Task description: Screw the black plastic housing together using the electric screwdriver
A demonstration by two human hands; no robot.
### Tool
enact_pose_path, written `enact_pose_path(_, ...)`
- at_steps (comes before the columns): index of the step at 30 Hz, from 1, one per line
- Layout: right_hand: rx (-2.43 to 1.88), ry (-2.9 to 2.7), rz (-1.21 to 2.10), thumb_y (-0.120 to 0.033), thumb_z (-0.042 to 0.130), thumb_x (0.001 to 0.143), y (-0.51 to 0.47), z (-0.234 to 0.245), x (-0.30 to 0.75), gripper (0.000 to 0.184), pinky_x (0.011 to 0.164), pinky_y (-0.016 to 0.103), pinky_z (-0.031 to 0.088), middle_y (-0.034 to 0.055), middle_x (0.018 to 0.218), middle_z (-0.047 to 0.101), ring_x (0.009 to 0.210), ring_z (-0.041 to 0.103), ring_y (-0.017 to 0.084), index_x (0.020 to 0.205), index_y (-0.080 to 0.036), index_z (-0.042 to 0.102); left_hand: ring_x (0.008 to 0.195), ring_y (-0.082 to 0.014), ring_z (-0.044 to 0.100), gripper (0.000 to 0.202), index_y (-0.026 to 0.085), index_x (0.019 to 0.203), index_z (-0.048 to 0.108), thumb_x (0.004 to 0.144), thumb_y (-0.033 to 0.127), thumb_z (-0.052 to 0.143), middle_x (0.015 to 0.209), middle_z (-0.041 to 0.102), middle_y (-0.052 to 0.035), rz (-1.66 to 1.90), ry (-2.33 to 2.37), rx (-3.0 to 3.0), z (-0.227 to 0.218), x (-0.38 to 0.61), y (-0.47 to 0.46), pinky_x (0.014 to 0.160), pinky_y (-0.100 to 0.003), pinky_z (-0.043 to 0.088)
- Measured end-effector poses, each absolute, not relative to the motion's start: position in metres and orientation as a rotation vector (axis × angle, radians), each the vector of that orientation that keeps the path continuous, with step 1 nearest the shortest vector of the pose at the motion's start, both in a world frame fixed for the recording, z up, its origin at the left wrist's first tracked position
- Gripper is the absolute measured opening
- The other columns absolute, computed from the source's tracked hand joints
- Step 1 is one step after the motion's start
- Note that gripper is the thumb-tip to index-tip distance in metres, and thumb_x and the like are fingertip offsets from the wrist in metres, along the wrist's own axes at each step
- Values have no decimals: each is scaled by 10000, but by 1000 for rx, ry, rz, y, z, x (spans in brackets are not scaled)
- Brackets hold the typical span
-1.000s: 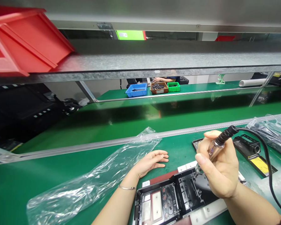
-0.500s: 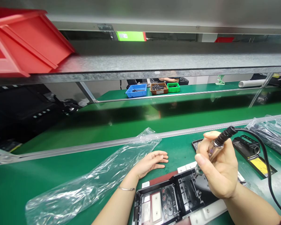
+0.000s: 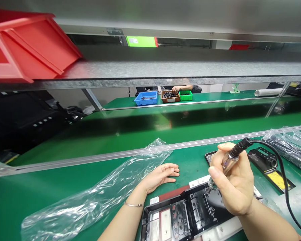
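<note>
A red bin (image 3: 27, 50) sat on the grey shelf (image 3: 165, 65) well up and to the left of the black plastic housing (image 3: 188, 216), which lay open-side up on the green bench mat (image 3: 65, 174) at the bottom of the view. A crumpled clear plastic bag (image 3: 95, 197) stretched across the mat to the left of the housing, its far end reaching the metal rail (image 3: 130, 152) behind it. The left hand (image 3: 159, 175) rested on the mat just behind the housing's left part, palm down with the fingers loosely spread, gripping nothing. Far behind the housing, on another bench, stood a blue tray (image 3: 145, 98), a brown tray (image 3: 170, 96) and a green tray (image 3: 185, 95), with another person's hand (image 3: 175, 89) at the brown one. The right hand (image 3: 234, 187) was closed around a corded soldering iron (image 3: 227, 162), held like a pen, its tip pressed down into the right part of the housing. To the right of the housing lay a black iron stand (image 3: 269, 165) with a yellow pad, and beyond it a second plastic bag (image 3: 288, 144).
</note>
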State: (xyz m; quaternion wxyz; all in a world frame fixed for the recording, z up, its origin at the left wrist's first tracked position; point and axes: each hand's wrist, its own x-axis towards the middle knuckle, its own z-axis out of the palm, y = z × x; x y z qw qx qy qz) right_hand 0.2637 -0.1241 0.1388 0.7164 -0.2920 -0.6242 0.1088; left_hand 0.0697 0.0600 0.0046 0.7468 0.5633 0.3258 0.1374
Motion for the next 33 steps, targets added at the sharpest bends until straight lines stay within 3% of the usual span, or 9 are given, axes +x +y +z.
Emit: enact_pose_path(33,-697,-1374,242,-51,459,1063,-125,132,263,380,639,157,361,-15,782,403,646,396,86,1381,-257,436,1172,-279,634,736,106,1212,622,725,594,878,1251,638,-160,303,723,1219,2,70,61,1010,-434,534)
